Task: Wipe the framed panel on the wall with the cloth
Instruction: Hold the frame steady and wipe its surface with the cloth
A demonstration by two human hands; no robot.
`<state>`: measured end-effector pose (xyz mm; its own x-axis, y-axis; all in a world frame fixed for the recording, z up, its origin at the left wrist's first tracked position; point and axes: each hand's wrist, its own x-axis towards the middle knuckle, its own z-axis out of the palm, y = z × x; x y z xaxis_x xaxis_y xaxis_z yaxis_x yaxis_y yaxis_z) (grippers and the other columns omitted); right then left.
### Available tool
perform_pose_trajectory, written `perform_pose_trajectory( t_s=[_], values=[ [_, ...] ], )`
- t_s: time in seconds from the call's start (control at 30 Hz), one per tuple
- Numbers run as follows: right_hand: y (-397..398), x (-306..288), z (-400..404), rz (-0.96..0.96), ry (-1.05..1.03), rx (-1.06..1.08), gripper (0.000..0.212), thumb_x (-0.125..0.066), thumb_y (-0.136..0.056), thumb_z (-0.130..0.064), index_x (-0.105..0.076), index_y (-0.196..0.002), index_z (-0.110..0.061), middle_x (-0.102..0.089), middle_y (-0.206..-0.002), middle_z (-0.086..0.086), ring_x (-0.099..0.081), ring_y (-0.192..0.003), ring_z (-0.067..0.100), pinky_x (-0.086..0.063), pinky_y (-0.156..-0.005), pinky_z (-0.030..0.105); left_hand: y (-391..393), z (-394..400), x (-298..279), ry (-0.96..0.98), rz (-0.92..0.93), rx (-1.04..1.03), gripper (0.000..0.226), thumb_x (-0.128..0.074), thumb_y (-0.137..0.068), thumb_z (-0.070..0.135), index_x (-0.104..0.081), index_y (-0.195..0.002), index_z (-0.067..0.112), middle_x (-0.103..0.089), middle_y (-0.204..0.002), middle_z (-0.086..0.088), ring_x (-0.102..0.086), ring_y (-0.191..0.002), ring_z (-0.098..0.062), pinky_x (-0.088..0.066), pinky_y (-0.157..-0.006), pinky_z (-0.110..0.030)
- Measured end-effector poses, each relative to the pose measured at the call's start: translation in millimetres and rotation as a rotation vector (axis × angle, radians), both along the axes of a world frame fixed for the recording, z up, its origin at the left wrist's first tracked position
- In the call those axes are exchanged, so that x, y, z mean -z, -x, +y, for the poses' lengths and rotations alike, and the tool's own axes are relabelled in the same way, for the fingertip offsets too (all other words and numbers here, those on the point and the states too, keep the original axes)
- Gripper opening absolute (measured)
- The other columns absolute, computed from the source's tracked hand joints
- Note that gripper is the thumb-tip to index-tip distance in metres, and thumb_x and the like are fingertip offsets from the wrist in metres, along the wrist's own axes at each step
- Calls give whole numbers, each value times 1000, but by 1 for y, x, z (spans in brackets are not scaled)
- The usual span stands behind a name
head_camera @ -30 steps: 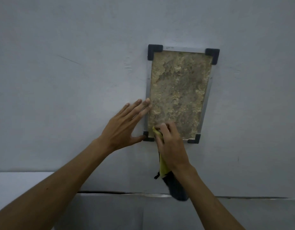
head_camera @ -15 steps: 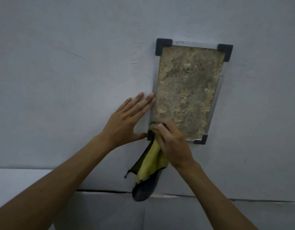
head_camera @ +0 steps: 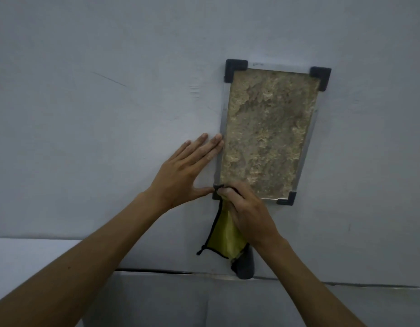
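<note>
Cloth (head_camera: 224, 234) gripped by right hand (head_camera: 248, 213) at panel (head_camera: 265, 138) corner.

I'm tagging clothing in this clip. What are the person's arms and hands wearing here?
Nothing shows: the left hand and right hand are bare, without gloves, rings or a watch. Both forearms are uncovered down to the picture's edge, with no sleeve in view.
</note>
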<state>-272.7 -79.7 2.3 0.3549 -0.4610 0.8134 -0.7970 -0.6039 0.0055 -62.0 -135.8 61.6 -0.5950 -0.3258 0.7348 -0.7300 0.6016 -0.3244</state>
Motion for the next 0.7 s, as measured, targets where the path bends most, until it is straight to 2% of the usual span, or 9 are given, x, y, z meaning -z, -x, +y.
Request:
perform_pose_trajectory(
  t_s=[0.17, 0.33, 0.5, 0.7],
  values=[
    [-6, -1, 3, -47, -5, 66, 27, -60, -93, 3, -64, -120, -1, -59, -119, 12, -58, -110, 27, -52, -94, 35, 1, 4, -1, -15, 9, -2, 100, -62, -88, 64, -10, -162, 21, -6, -170, 6, -6, -157, -17, -24, -125, -45],
    [-16, 13, 15, 5, -97, 133, 35, -59, -90, 5, -64, -123, -3, -59, -124, 9, -58, -112, 27, -59, -83, 36, 4, 10, -2, -30, 0, -46, 99, -59, -89, 65, -9, -162, 19, -5, -170, 5, -5, -157, -17, -24, -124, -45],
    [-13, 3, 21, 64, -159, 197, 34, -50, -93, 0, -62, -124, -8, -54, -126, 5, -53, -117, 23, -59, -76, 36, 13, 21, 2, 1, -30, -192, 100, -53, -90, 66, -2, -162, 19, 2, -170, 4, -3, -157, -18, -27, -123, -44],
    [4, 5, 27, -79, -199, 290, 29, -57, -93, 3, -65, -120, -6, -57, -123, 8, -56, -112, 24, -55, -86, 34, 17, 25, 2, -21, -20, -242, 105, -58, -88, 64, 2, -162, 20, 7, -170, 4, -1, -157, -18, -27, -123, -43]
  ],
)
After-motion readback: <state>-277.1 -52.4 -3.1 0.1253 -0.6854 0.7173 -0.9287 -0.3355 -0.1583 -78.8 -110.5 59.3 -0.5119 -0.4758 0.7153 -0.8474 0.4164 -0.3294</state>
